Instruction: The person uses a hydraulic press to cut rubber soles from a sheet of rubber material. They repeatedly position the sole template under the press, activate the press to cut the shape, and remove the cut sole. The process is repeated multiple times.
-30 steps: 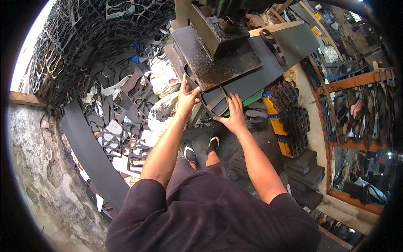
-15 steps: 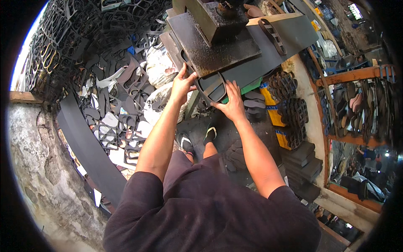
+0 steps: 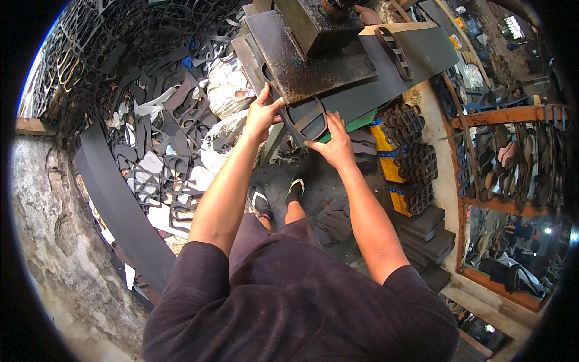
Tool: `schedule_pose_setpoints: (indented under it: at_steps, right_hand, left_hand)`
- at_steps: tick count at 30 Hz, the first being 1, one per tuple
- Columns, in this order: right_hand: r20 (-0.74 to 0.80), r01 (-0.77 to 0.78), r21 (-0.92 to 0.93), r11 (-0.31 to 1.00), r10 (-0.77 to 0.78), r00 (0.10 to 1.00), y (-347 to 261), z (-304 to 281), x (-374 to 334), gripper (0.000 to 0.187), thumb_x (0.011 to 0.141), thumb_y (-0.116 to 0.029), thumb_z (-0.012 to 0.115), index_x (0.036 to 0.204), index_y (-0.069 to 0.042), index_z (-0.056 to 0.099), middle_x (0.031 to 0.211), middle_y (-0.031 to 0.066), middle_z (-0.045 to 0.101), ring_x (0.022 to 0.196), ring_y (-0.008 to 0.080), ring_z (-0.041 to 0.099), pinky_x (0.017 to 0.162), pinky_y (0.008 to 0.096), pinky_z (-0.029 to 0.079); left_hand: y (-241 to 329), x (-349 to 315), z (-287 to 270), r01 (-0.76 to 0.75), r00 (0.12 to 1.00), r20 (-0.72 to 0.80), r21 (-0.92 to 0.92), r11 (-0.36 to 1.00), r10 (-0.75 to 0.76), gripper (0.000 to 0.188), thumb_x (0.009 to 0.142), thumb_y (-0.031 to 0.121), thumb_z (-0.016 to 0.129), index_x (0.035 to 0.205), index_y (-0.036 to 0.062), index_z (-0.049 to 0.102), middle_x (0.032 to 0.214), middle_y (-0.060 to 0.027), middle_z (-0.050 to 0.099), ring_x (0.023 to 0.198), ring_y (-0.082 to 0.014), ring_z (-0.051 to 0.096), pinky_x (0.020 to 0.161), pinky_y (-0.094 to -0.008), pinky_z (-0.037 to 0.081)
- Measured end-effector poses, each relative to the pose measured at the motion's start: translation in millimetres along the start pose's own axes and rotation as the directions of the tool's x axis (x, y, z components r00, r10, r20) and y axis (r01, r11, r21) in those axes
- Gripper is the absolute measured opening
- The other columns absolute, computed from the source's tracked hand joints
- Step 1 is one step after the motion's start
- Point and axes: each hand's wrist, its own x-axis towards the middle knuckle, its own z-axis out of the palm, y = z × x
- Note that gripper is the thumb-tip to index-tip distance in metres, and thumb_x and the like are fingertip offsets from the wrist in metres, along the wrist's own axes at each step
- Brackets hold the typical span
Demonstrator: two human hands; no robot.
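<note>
A long sole-shaped cutting die (image 3: 313,114), a thin dark frame with a crossbar, lies at the front edge of a black sheet (image 3: 380,90). Its far part runs along the left edge of the press's heavy metal plate (image 3: 307,63). My left hand (image 3: 262,116) grips the die's left side, thumb and fingers apart around the rim. Over the near rounded end, my right hand (image 3: 335,143) holds on, with its fingers along the right rim and its thumb at the front. The underside of the die is hidden.
Another die-like frame with crossbars (image 3: 395,54) rests farther right on the sheet. Sheet offcuts (image 3: 151,163) heap up at left beside white sacks (image 3: 226,90). Yellow boxes (image 3: 386,139), stacked dark soles (image 3: 431,223) and a shelf of soles (image 3: 506,154) stand at right.
The view has shifted slightly. Both hands keep hold of the cutting die, which sits almost unchanged beside the press plate.
</note>
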Motion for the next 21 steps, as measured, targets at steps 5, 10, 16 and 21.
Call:
schedule_pose_setpoints:
  at_steps: [5,10,16,21]
  right_hand:
    - [-0.002,0.039,-0.041,0.998,-0.039,0.999,-1,2,-1,0.095,0.068,-0.033,0.093,0.146,-0.001,0.05,0.153,0.0204,0.049,0.149,0.0418,0.036,0.124,0.0488,0.031]
    - [-0.025,0.034,-0.134,0.99,-0.037,0.999,16,2,-4,0.097,0.072,-0.043,0.09,0.152,-0.01,0.047,0.159,0.0187,0.042,0.152,0.0422,0.029,0.124,0.0579,0.023]
    - [0.012,-0.168,-0.247,0.954,0.176,0.984,52,-17,13,0.094,0.078,-0.069,0.072,0.158,-0.029,0.043,0.168,0.0097,0.03,0.158,0.0404,0.014,0.123,0.068,0.011]
    - [-0.033,-0.206,-0.205,0.957,0.203,0.979,69,-30,64,0.094,0.074,-0.07,0.075,0.154,-0.028,0.05,0.168,0.0098,0.032,0.158,0.0371,0.015,0.124,0.0682,0.007]
  left_hand:
    - [-3,4,-6,0.022,0.999,0.038,-0.078,0.997,-0.019,0.087,0.098,0.014,0.072,0.166,0.0171,0.019,0.147,-0.0108,0.057,0.117,-0.022,0.065,0.089,-0.0427,0.059]
    - [-5,5,-9,0.0,1.0,0.013,0.006,1.0,-0.001,0.089,0.099,0.018,0.07,0.166,0.0135,0.012,0.149,-0.0132,0.054,0.121,-0.0228,0.064,0.092,-0.0454,0.058]
    - [7,-4,-7,0.034,0.999,0.021,-0.023,0.999,-0.033,0.083,0.103,0.024,0.065,0.167,0.0195,0.012,0.17,-0.0146,0.018,0.14,-0.0319,0.048,0.1,-0.0482,0.056]
    - [-5,-20,-60,0.043,0.982,-0.179,-0.103,0.994,-0.061,0.075,0.104,0.016,0.061,0.166,0.02,0.019,0.159,-0.0172,0.039,0.136,-0.0309,0.052,0.097,-0.044,0.059]
